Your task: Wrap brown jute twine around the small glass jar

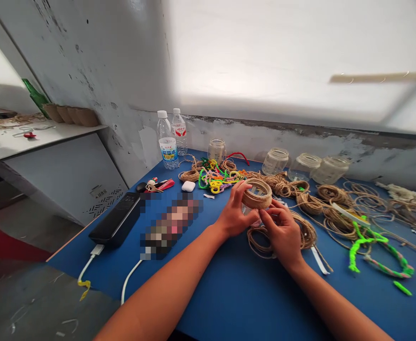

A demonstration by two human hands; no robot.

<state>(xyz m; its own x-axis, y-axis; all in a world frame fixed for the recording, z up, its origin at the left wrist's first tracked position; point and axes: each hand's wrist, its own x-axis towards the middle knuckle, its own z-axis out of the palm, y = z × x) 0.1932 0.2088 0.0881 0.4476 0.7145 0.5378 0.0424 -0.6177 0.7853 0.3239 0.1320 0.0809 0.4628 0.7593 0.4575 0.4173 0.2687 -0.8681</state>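
Note:
A glass jar [257,201] is held tilted above the table, its neck wrapped in a band of brown jute twine and its open mouth facing up. My left hand [236,215] grips it from the left, thumb below the band and fingers around the side. On the other side, my right hand [282,232] is closed, with its thumb and fingertips pressed against the lower edge of the wrapped band. Most of the jar's body is hidden by my hands. Beneath them lies a coil of twine [259,241], and a white paper strip [320,260] rests to the right.
Several glass jars [275,161] line the wall behind twine bundles [307,203] and colourful pipe cleaners [215,180]. Two plastic bottles [167,147] stand at the back left. A black power bank [117,220], keys [153,188] and a white earbud case [188,186] lie left. Green pipe cleaners [353,253] lie right.

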